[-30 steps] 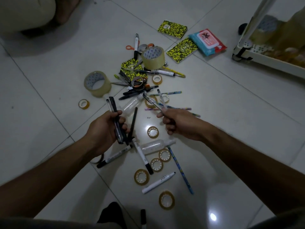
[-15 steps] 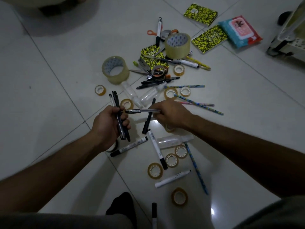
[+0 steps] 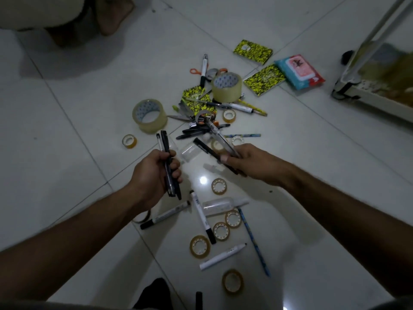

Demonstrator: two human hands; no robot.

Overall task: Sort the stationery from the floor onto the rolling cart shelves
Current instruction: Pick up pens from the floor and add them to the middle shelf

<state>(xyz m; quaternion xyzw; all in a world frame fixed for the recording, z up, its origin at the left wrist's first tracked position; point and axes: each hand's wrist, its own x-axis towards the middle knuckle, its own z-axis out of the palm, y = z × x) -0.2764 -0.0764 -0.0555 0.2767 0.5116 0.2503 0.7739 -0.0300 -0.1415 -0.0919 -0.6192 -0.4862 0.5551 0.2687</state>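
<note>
A: What's far left on the floor [image 3: 67,130]?
B: White tiles, and a small tape roll [image 3: 129,141] lying flat. Just right of it a big clear tape roll [image 3: 149,115], also w/ its hole facing up.

A: Left hand?
B: Left hand [image 3: 154,175] is off the floor, fingers curled tight round a bundle of black pens [image 3: 168,166]. They run approx. upright through the fist, tips sticking out top & bottom.

A: Under it?
B: Two white markers [image 3: 199,217] on the tile, crossing near their upper ends, w/ a clear bottle [image 3: 221,205] just beside them. Several small tape rings [image 3: 200,246] scattered round, plus another white marker [image 3: 223,256] lower down.

A: Middle pile?
B: Scissors, dark pens, a yellow-black notebook [image 3: 196,100] & a 2nd big tape roll [image 3: 226,87] resting on it. Can't tell how many pens.

A: Right hand?
B: Right hand [image 3: 248,162] also raised, thumb & fingers pinching two pens [image 3: 214,151], one dark, one clear-bodied, fanned out up-left.

A: Further right?
B: A blue pencil [image 3: 253,241] on the floor, two more notebooks [image 3: 264,79], a wipes pack [image 3: 299,71]. Cart [image 3: 380,97] sits at the far right edge, only its bottom shelf & a post in view, well apart from both hands.
</note>
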